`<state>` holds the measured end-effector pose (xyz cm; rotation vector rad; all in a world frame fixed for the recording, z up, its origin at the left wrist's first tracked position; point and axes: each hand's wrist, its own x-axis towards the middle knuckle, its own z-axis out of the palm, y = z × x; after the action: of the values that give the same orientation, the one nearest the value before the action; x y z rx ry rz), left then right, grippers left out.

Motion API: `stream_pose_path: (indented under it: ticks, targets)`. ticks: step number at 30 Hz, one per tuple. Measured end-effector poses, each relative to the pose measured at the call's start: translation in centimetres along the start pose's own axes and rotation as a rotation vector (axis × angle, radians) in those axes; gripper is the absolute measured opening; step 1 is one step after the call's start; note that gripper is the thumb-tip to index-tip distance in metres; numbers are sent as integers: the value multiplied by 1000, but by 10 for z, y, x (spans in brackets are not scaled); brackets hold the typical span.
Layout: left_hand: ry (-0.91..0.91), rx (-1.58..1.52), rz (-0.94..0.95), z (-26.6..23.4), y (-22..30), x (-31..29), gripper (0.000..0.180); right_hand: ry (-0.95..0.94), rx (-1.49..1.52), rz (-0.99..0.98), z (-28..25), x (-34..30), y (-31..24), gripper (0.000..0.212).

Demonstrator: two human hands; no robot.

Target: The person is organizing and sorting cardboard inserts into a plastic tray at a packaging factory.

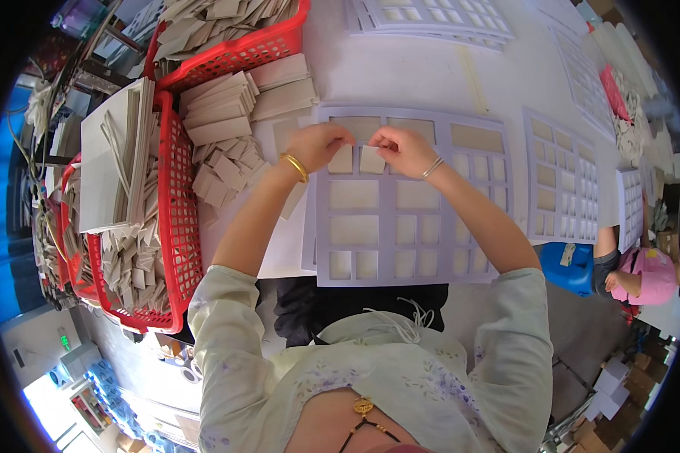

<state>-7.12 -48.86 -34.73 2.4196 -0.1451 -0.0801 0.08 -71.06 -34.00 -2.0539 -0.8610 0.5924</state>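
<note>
A white frame panel (387, 192) with rows of rectangular openings lies flat on the table before me, its edge over another sheet. Over its upper left part, my right hand (406, 153) pinches a small greyish-white card piece (372, 161) between thumb and fingers. Close beside it, my left hand (319, 146) has its fingertips pressed together. Beneath those fingertips a pale small rectangle (341, 161) shows at an opening; whether the left fingers grip it I cannot tell. Some openings in the top row look grey-beige, while lower ones look paler.
Loose card pieces (223, 170) and stacked strips (217, 106) lie left of the panel. Red baskets of card pieces stand at the left (180, 219) and far left (238, 57). More panels (559, 177) lie right and at the back (431, 16). A person in pink (648, 275) is at far right.
</note>
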Motion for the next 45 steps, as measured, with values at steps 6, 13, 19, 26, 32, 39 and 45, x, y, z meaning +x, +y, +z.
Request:
stream_pose_path:
  ticks: [6, 13, 19, 26, 32, 39, 45]
  targets:
    - [133, 82, 3, 13, 13, -9, 15, 23, -28, -30, 3, -1, 3, 13]
    - [109, 262, 59, 18, 19, -22, 13, 154, -514, -183, 20, -7, -3, 19]
    - [391, 187, 134, 8, 28, -59, 15, 172, -716, -351, 26, -9, -14, 5]
    - [545, 128, 165, -49, 83, -172, 21, -40, -861, -210, 18, -19, -23, 14]
    - [806, 511, -142, -135, 46, -273, 7, -157, -884, -315, 5, -4, -21, 19]
    - [824, 554, -704, -204, -48, -361, 19, -23, -863, -538, 40, 36, -115, 12]
    - [452, 815, -840, -197, -84, -366, 21, 35, -388, -1037, 162, 57, -270, 7]
